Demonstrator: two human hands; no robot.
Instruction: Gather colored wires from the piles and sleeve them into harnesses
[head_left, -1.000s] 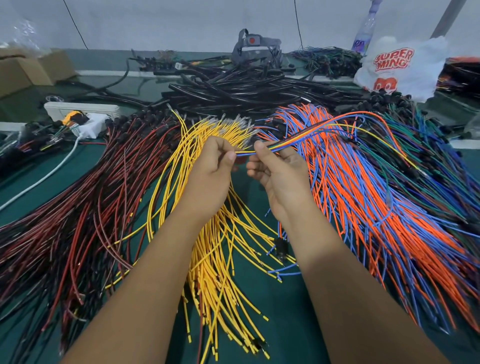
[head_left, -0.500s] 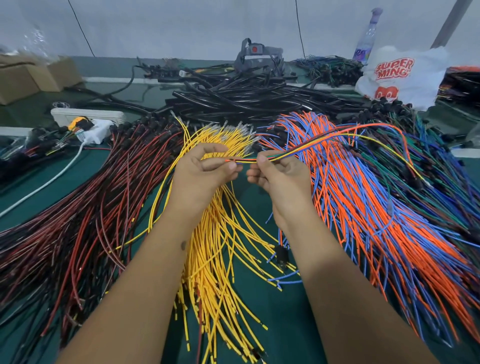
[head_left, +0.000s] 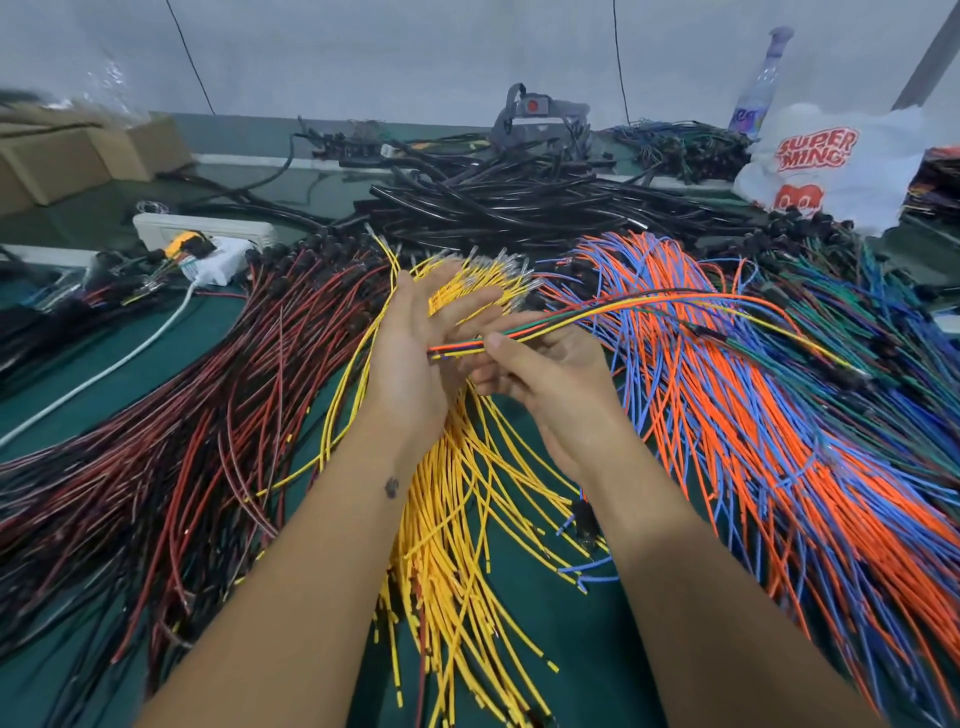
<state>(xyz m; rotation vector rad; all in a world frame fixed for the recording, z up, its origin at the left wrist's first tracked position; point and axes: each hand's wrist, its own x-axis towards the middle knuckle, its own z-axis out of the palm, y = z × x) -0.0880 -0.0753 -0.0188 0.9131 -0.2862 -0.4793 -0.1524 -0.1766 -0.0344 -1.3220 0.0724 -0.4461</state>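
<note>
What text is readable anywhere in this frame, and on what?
"SUPER MING": red lettering on the white plastic bag at the table's far right.
Label on the clear plastic bottle behind the bag: blurred, unreadable.
Nothing readable on the brown cardboard boxes, the white power strip or the grey head strap with a red button.

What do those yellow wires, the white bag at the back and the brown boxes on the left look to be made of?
Yellow wires: probably a smooth plastic sleeve over metal, since they bend freely and show small bare, glinting tips at the far end. White bag: thin plastic film, judging by its crumpled, slightly glossy folds and red printing. Brown boxes: likely cardboard, matt brown with flat folded flaps.
</note>
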